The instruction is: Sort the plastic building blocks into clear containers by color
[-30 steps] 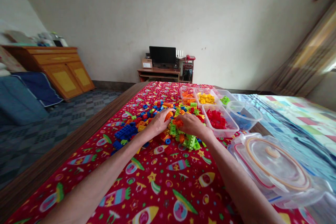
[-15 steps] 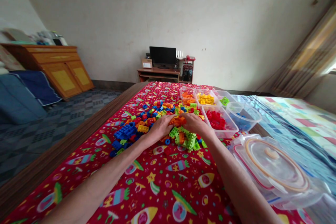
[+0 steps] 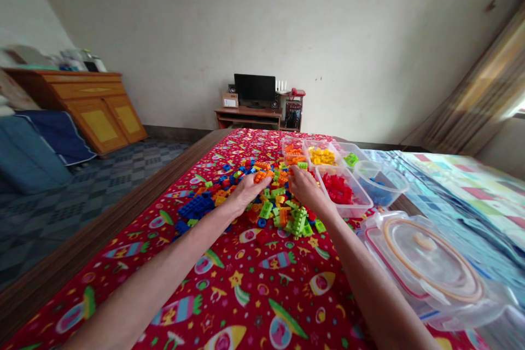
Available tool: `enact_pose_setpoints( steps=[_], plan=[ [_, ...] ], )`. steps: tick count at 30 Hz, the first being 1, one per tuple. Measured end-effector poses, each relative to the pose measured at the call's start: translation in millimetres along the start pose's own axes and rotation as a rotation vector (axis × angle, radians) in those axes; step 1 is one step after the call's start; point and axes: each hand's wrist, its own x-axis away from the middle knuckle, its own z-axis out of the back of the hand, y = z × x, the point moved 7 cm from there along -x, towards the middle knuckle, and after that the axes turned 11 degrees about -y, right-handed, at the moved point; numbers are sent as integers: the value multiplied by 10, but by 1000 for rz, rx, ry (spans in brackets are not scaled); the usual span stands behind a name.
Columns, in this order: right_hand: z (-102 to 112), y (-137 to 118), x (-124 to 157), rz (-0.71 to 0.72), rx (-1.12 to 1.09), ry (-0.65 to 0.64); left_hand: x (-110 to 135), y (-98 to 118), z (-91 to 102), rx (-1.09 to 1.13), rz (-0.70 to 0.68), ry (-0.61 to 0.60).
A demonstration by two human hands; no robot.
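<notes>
Pale, scuffed wall (image 3: pixel 164 22) rises beyond a brown wood-grained table (image 3: pixel 61 240), spread with a bright red cloth (image 3: pixel 254 279) printed with rockets and stars. On the cloth lies a loose heap of glossy, studded plastic blocks (image 3: pixel 280 199) in blue, green, yellow, orange and red, mostly rectangular (one blue piece near the front is a ring).

The left hand (image 3: pixel 247 190) has its grip closed around orange studded blocks (image 3: pixel 263 176), over the heap's middle. The right hand (image 3: pixel 303 185) bends over the heap's right side with a narrow grip; I cannot tell whether it holds anything. Just right of it, a clear rectangular plastic box (image 3: pixel 363 202) contains red blocks (image 3: pixel 337 188). Behind, three similar boxes (image 3: pixel 346 147) contain orange, yellow and green ones, and a clear round tub (image 3: pixel 397 178) contains blue.

Stacked transparent lids (image 3: pixel 435 262) lie nearer, on the right. By the wall stands a black flat monitor (image 3: pixel 254 88).

Half a second ago both hands are close together over an orange cluster; now they are apart, with green and yellow blocks showing between them.
</notes>
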Motion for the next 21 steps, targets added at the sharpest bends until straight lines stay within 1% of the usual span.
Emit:
enact_pose_setpoints(
  steps=[3,6,8,10,12,16,18,21],
  plan=[
    [46,39,-104,-92,-184,8,14,39,-97,251,-9,-47],
    [13,52,-170,-256,-552,-33,45,101,-223,457,-9,-78],
    [-39,-12,-157,-331,-790,-31,78,117,-314,513,5,-93],
    [-99,-116,-129,-348,-946,-13,114,112,-398,524,23,-114],
    [-175,-204,-108,-349,-1020,-5,143,106,-456,514,39,-139],
    [-317,-292,-129,-306,-1122,-37,170,172,-452,411,29,-161],
    [-318,-304,-146,-265,-1164,-33,174,231,-421,362,19,-157],
    [-250,-314,-142,-236,-1209,-15,183,298,-402,345,22,-155]
  ],
)
